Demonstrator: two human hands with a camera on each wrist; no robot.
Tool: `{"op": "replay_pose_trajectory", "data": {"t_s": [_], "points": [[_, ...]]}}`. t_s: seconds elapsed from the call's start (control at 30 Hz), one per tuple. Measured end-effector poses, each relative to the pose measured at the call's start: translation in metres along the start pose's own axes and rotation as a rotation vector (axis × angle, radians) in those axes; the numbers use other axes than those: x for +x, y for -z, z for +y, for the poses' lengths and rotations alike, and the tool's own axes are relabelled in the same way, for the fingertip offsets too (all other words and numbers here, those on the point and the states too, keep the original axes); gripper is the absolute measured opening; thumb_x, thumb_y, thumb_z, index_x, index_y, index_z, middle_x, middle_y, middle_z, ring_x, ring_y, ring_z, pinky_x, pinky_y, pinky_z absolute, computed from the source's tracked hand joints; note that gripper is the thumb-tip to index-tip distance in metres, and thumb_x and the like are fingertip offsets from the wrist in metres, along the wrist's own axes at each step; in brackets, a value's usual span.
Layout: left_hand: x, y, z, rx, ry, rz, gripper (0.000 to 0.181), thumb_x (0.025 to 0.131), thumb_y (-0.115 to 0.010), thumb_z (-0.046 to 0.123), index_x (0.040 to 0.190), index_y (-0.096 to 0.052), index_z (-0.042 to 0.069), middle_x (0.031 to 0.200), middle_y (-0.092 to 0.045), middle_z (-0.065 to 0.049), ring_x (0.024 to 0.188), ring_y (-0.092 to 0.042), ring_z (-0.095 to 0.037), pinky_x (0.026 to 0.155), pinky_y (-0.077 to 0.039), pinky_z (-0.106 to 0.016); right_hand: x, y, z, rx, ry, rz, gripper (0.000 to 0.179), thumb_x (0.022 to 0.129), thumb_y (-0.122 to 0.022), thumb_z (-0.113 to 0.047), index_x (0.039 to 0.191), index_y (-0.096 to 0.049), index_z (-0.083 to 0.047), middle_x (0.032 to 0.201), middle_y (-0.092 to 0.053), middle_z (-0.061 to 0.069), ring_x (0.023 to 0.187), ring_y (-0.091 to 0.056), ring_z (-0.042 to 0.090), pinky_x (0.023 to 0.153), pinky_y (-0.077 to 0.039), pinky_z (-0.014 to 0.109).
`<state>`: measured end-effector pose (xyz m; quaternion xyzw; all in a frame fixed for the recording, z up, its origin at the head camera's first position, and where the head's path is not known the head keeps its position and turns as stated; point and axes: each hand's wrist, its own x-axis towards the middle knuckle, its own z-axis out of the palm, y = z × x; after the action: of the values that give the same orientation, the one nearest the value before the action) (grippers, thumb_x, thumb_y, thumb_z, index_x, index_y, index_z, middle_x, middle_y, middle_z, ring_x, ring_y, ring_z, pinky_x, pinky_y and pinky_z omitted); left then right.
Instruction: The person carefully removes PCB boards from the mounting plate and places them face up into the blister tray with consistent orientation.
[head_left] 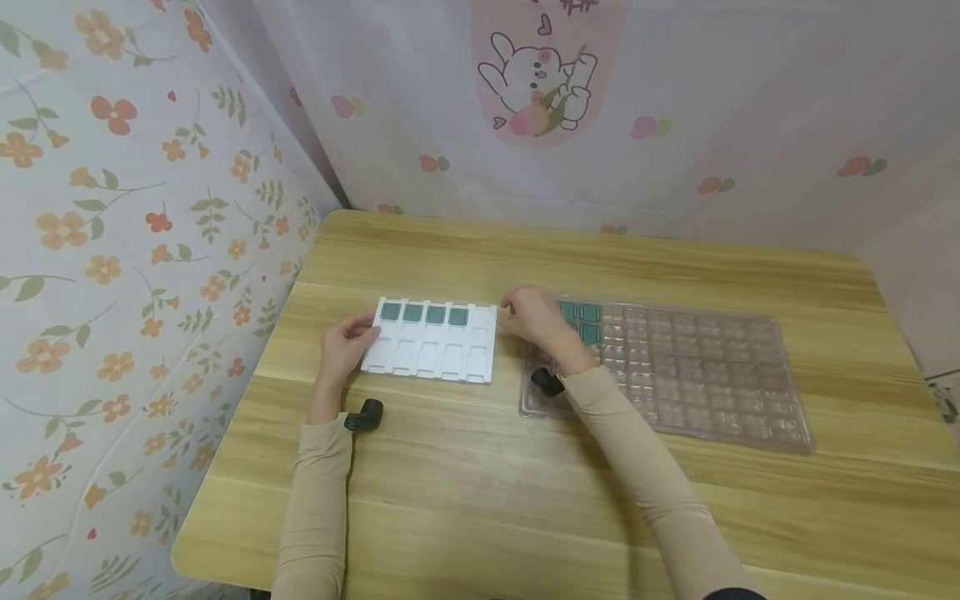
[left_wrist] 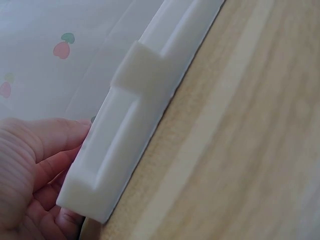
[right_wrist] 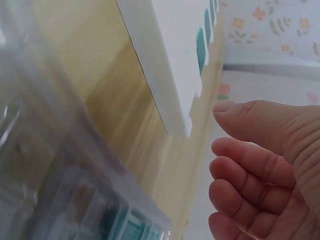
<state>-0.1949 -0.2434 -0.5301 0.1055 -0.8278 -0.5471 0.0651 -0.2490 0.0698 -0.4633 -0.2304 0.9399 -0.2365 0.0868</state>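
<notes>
A white plastic tray (head_left: pixel 429 372) with moulded pockets lies on the left part of the table. Several green square chips (head_left: pixel 435 314) fill most of its far row, while the near row's pockets are bare. My left hand (head_left: pixel 345 346) grips the tray's left end; the left wrist view shows thumb and fingers around its corner. Just off the right end, my right hand (head_left: pixel 534 317) is held with fingers loosely bent. Nothing shows between its thumb and fingers (right_wrist: pixel 235 175) in the right wrist view. Beside it, more green chips (head_left: pixel 590 323) sit in a clear blister tray (head_left: pixel 720 375).
The clear tray stretches across the right half of the wooden table (head_left: pixel 450 467), its other pockets see-through. A patterned curtain (head_left: pixel 420 108) hangs behind the table, a floral one (head_left: pixel 112 333) along its left side. Each wrist carries a black camera (head_left: pixel 366 415).
</notes>
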Motion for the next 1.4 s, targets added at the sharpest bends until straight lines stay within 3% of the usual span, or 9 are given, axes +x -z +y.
{"op": "replay_pose_trajectory", "data": {"t_s": [0.33,0.6,1.1,1.4], "points": [[0.000,0.001,0.000,-0.001,-0.001,-0.002,0.028,0.084,-0.068,0.005,0.110,-0.066,-0.002,0.101,-0.066,-0.020,0.079,-0.056,-0.013,0.065,-0.043,-0.016,0.006,-0.009,-0.015,-0.005,0.007,-0.026,0.030,0.083,-0.069,-0.013,0.107,-0.067,0.004,0.084,-0.063,0.011,0.069,-0.052,0.019,0.066,-0.046,0.031],[0.000,0.002,0.000,0.010,-0.011,-0.004,0.028,0.084,-0.067,0.004,0.110,-0.065,-0.003,0.103,-0.065,-0.020,0.081,-0.056,-0.014,0.067,-0.043,-0.015,0.015,-0.017,-0.026,-0.067,0.026,-0.021,0.029,0.085,-0.068,-0.017,0.107,-0.068,0.002,0.097,-0.067,0.014,0.088,-0.061,0.023,0.078,-0.048,0.035],[0.001,0.001,-0.001,0.008,0.002,-0.013,0.029,0.084,-0.067,0.005,0.113,-0.065,-0.002,0.108,-0.065,-0.019,0.086,-0.057,-0.020,0.067,-0.043,-0.017,0.023,-0.030,-0.039,-0.051,0.019,-0.025,0.027,0.083,-0.070,-0.015,0.104,-0.068,0.001,0.104,-0.065,0.014,0.098,-0.059,0.026,0.085,-0.047,0.035],[0.000,0.001,-0.001,0.004,-0.009,-0.008,0.028,0.083,-0.068,0.004,0.111,-0.066,-0.002,0.105,-0.066,-0.020,0.081,-0.057,-0.015,0.066,-0.044,-0.017,0.031,-0.037,-0.044,-0.084,0.022,0.004,0.022,0.082,-0.070,-0.015,0.099,-0.070,0.000,0.097,-0.065,0.012,0.092,-0.058,0.024,0.081,-0.048,0.035]]}}
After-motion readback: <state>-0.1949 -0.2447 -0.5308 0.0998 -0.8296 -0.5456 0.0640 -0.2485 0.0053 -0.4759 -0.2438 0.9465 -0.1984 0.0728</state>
